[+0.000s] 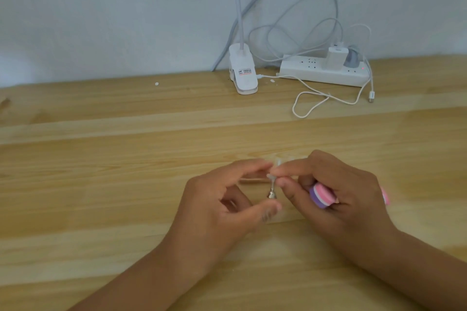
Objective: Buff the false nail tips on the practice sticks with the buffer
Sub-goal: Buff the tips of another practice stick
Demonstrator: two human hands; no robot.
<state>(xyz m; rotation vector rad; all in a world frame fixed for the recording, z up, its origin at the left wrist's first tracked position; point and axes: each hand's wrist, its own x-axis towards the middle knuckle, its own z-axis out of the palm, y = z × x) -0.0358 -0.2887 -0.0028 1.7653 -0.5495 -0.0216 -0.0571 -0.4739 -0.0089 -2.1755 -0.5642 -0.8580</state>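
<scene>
I see a light wooden plank table [101, 159] against a pale wall [101, 20]. At its far edge stands a white clip-on lamp base [242, 73], beside a white power strip [321, 74] holding a white charger block [334, 57]. A thin white cable [310, 101] loops in front of it.

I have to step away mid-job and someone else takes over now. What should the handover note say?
Left hand holds the practice stick between thumb and forefinger.
Right hand has the buffer tucked in curled fingers; its fingertips pinch the nail tip atop the stick.
Done: cannot tell whether this tip is buffed.
Left: put the buffer to the tip and buff it; other sticks are not clearly visible.
</scene>
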